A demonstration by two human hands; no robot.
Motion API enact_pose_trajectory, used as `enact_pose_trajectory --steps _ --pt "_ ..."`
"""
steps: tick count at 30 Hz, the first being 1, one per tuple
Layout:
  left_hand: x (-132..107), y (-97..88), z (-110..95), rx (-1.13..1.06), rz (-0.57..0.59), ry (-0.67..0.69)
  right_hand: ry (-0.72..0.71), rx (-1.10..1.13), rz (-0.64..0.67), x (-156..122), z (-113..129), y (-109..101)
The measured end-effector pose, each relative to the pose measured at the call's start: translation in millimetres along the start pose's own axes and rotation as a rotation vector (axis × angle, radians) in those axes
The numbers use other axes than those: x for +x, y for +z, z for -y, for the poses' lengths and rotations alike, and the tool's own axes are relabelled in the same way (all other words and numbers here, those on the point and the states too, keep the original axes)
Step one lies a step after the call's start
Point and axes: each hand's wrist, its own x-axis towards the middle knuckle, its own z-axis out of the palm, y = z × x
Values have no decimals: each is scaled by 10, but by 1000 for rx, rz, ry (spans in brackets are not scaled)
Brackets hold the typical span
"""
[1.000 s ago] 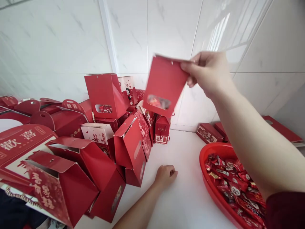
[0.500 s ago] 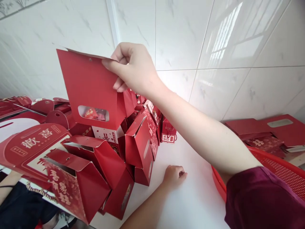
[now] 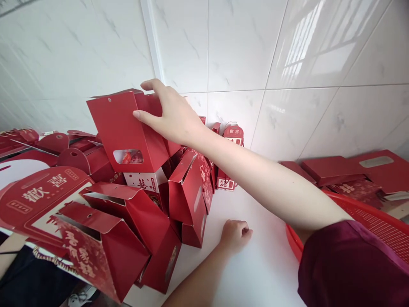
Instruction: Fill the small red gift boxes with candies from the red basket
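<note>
My right hand reaches across from the right, fingers and thumb spread beside the top of a plain red gift box. Its grip is off the box, though the thumb is close to its edge. Through the small window in the box's lower part, red wrapped items show. The box rests on top of a white-and-red box. Down on the white table, my left hand lies curled into a fist, and no object shows in it.
Several red gift boxes crowd the table's left side, some with gold or white lettering. A red plastic basket stands at right, with flat red cartons behind it. Another person's arm shows at lower left. A tiled wall closes the back.
My right hand has let go of the red box's top edge, and its fingers have spread. The box has come down slightly onto the stack. My left fist has hardly moved.
</note>
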Motion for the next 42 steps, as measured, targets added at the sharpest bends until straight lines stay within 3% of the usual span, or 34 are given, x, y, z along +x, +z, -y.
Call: enact_pose_trajectory --steps 4,8,11,16,21,25,29,34,38,42 --pt "7 -9 6 14 9 6 -10 -24 22 -345 -54 -254" --pt "16 -31 9 33 13 23 43 -95 140 -1080 -226 -700" --pt "30 -63 1 45 4 41 213 -201 291 -1803 -372 -1093" --pt "70 -103 2 39 -5 74 658 -409 398 -3106 -481 -1720" --pt "102 -101 0 34 14 120 991 -522 202 -4393 -470 -2078" --pt "132 -106 -13 37 26 156 1154 -605 86 -5082 -353 -2184" --pt "192 -103 4 35 47 179 1248 -564 92 -5257 -174 -2246" --pt "240 -86 33 32 68 200 1288 -425 137 -5086 -234 -2396" --pt "234 -98 32 32 41 196 1194 -181 175 -4886 -650 -2642" --pt "243 -130 15 41 69 190 1123 -46 245 -4513 -1355 -2860"
